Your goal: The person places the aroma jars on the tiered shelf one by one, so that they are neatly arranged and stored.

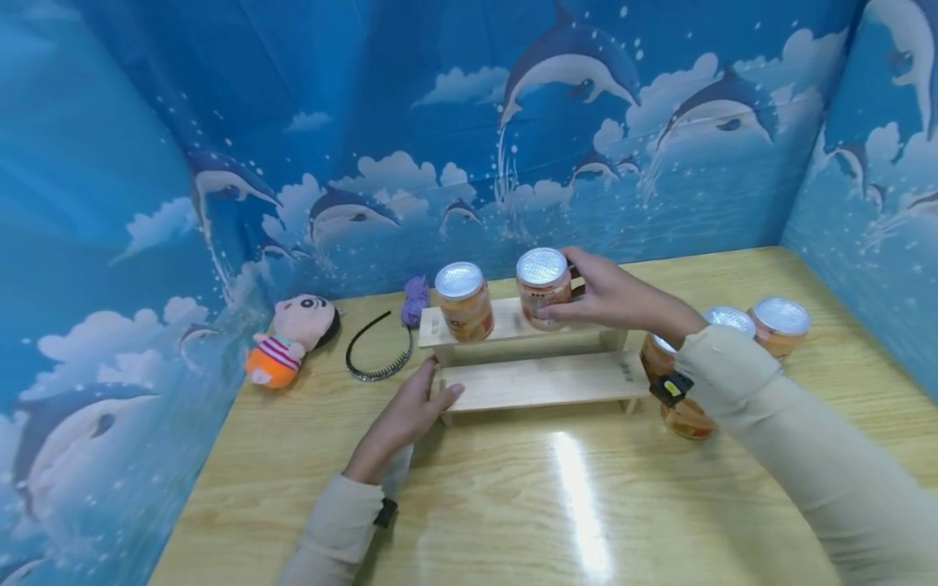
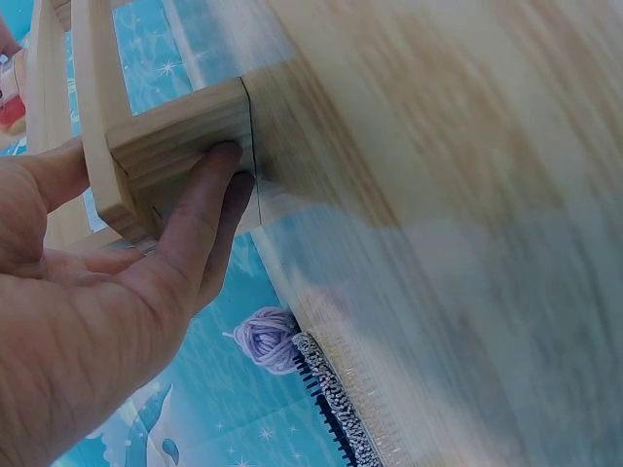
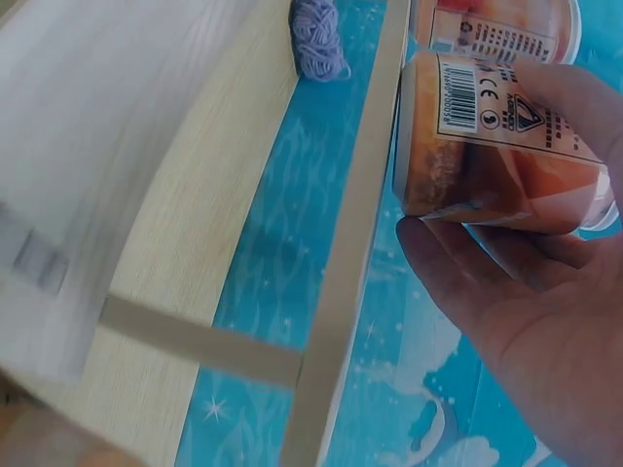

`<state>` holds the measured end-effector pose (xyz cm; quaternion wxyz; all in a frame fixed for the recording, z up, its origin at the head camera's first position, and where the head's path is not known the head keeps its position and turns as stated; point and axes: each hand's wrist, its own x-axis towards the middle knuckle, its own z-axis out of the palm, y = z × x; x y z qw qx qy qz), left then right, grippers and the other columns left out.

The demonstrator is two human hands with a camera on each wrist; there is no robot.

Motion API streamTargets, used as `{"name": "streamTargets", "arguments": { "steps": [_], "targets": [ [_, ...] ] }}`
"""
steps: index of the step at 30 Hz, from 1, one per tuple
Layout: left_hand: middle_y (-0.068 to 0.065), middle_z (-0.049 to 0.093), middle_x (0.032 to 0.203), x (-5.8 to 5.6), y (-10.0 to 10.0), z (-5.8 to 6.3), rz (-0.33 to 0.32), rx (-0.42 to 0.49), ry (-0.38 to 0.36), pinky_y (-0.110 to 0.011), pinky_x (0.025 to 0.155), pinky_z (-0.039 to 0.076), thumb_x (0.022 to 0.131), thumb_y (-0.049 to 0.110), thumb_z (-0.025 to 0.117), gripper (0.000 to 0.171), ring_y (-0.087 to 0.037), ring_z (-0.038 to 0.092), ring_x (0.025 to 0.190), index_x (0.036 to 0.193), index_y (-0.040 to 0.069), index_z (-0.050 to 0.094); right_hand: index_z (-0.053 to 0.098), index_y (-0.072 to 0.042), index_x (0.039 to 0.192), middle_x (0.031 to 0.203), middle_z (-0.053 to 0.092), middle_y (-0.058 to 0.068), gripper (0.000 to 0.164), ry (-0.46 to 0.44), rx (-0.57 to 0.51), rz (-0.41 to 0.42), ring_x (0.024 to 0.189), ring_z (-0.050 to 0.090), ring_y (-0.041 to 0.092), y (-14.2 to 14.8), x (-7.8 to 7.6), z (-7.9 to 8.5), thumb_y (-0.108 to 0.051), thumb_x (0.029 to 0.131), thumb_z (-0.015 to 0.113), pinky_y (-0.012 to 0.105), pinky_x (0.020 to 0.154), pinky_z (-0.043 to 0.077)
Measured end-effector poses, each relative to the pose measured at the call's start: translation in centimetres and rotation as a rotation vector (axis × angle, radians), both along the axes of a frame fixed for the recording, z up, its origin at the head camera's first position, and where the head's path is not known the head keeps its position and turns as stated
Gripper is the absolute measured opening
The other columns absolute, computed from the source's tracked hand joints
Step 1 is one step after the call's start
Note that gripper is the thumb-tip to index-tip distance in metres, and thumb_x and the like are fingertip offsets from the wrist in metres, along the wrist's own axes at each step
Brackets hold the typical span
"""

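A two-step wooden rack (image 1: 542, 382) stands on the table. My left hand (image 1: 410, 411) holds its left end, thumb over the lower step and fingers against the side support (image 2: 185, 146). In my right hand (image 1: 611, 293) is a can (image 1: 544, 289) with an orange printed label and a silvery lid, gripped from its right side. Its base is right at the upper step, as the right wrist view shows. A second such can (image 1: 464, 301) stands upright on the left part of that upper step.
Several similar cans (image 1: 780, 325) stand on the table to the right, partly behind my right forearm. Left of the rack lie a black headband (image 1: 377, 373), a ball of purple yarn (image 1: 414, 301) and a plush doll (image 1: 293, 338). A dolphin-print cloth (image 1: 440, 122) hangs behind the table.
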<state>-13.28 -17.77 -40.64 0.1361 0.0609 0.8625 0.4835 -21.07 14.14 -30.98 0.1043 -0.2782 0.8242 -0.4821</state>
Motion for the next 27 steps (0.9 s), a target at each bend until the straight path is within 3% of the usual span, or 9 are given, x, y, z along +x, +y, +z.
{"name": "streamTargets", "arguments": {
  "steps": [12,21,27],
  "targets": [
    [-0.015,0.029,0.163,0.0,0.0,0.1,0.005,-0.010,0.006,-0.056,0.120,0.027,0.103,0.031,0.061,0.072,-0.037,0.031,0.147,0.162,0.014,0.022,0.036,-0.001,0.149,0.137,0.051,0.016,0.077,0.000,0.023,-0.001,0.127,0.052,0.031,-1.8,-0.4,-0.3,-0.020,0.089,0.081,0.045,0.096,0.057],
    [-0.014,0.030,0.163,0.0,0.1,0.1,0.017,-0.010,-0.005,-0.056,0.120,0.027,0.103,0.030,0.061,0.071,-0.036,0.031,0.147,0.162,0.015,0.024,0.037,-0.004,0.150,0.137,0.053,0.016,0.078,-0.001,0.026,-0.039,0.126,0.052,0.031,-1.2,0.1,-0.3,-0.027,0.090,0.081,0.049,0.099,0.054],
    [-0.015,0.030,0.163,0.0,0.1,0.0,0.010,-0.003,0.001,-0.055,0.119,0.028,0.103,0.030,0.061,0.071,-0.037,0.032,0.147,0.161,0.013,0.024,0.034,-0.002,0.153,0.148,0.045,0.019,0.079,-0.007,0.004,-0.068,0.135,0.046,0.037,0.3,1.0,0.0,-0.024,0.092,0.078,0.054,0.110,0.045]
  ]
}}
